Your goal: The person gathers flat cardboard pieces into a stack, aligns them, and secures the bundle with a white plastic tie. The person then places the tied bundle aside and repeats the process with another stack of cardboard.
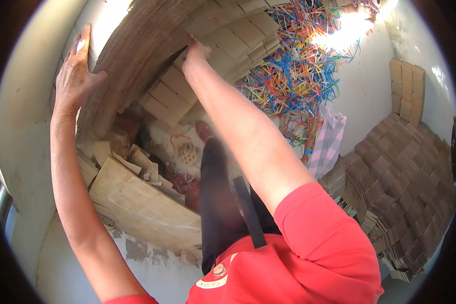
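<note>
The cardboard stack (pixel 129 58) looks stiff and probably heavy, best held by opposite edges; the left hand (pixel 78 76) is spread, unclenched; whether the right hand (pixel 196 52) grasps, I cannot tell.

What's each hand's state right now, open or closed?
Left hand: open, thumb spread, beside the brown cardboard stack.
Right hand: fingers partly curled at the stack's edge; whether it grips cannot be told.

Pale badge (pixel 219 274) on red shirt (pixel 321 238): dark lettering (pixel 212 285) (perhaps partly hidden)
</note>
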`<state>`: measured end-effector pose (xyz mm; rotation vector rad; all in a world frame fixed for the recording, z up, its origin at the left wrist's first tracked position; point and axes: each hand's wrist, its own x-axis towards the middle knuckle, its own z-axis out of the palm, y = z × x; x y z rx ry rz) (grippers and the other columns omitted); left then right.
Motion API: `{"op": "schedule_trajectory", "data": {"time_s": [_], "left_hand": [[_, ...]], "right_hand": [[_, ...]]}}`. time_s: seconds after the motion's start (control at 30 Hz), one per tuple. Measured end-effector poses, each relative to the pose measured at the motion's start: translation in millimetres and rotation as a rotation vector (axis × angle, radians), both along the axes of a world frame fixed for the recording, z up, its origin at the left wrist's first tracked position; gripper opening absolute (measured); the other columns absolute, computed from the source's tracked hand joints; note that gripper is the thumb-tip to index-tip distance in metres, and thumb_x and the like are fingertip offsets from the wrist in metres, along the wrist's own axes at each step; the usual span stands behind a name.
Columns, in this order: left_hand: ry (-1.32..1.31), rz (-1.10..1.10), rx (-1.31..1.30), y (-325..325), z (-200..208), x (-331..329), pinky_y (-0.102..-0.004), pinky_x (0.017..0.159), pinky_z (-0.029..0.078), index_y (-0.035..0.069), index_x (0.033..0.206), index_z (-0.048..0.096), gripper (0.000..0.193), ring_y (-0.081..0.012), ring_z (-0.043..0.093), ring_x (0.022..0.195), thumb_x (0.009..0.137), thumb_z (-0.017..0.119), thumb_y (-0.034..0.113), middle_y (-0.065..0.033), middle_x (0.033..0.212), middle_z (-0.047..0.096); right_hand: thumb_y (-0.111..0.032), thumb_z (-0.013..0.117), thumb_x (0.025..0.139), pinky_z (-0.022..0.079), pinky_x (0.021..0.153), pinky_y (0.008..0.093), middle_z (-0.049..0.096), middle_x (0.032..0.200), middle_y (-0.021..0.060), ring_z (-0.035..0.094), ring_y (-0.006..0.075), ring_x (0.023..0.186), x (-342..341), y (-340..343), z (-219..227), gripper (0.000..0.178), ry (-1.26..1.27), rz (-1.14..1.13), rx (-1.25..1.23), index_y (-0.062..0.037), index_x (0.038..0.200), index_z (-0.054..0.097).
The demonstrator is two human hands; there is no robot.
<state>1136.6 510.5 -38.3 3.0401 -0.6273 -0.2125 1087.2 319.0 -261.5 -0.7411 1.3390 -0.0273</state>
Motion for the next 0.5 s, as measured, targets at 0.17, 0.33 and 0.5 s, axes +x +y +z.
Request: {"op": "schedule_trajectory", "data": {"time_s": [0.17, 0.33, 0.5], "left_hand": [[-0.001, -0.007, -0.018, -3, 7, -1, -0.0387, 0.104, 0.040, 0.018, 0.146, 0.028, 0.096, -0.0308, 0.047, 0.125, 0.058, 0.066, 0.015, -0.0133, 0.142, 0.042], [-0.034, -0.083, -0.078, 5, 15, 6, -0.0386, 0.103, 0.040, 0.016, 0.145, 0.031, 0.092, -0.0296, 0.050, 0.122, 0.059, 0.062, 0.011, -0.0135, 0.138, 0.047], [0.202, -0.001, -0.286, 22, 35, 14, -0.0350, 0.090, 0.046, 0.009, 0.137, 0.042, 0.078, -0.0284, 0.062, 0.095, 0.061, 0.059, 0.008, -0.0199, 0.105, 0.063]], "right_hand": [[-0.023, 0.070, 0.081, 0.049, 0.070, 0.0450, 0.056, 0.102, 0.0029, 0.052, 0.0200, 0.090, -6, -2, 9, 0.034, -0.211, -0.002, 0.185, -0.0088, 0.108, 0.055], [-0.020, 0.070, 0.080, 0.051, 0.067, 0.0439, 0.056, 0.108, 0.0040, 0.053, 0.0202, 0.094, -18, -22, 8, 0.033, -0.407, 0.145, 0.224, -0.0079, 0.107, 0.056], [-0.012, 0.072, 0.078, 0.047, 0.081, 0.0525, 0.053, 0.123, 0.0085, 0.050, 0.0264, 0.111, -29, -10, 20, 0.047, -0.553, 0.178, 0.378, -0.0077, 0.119, 0.050]]}}
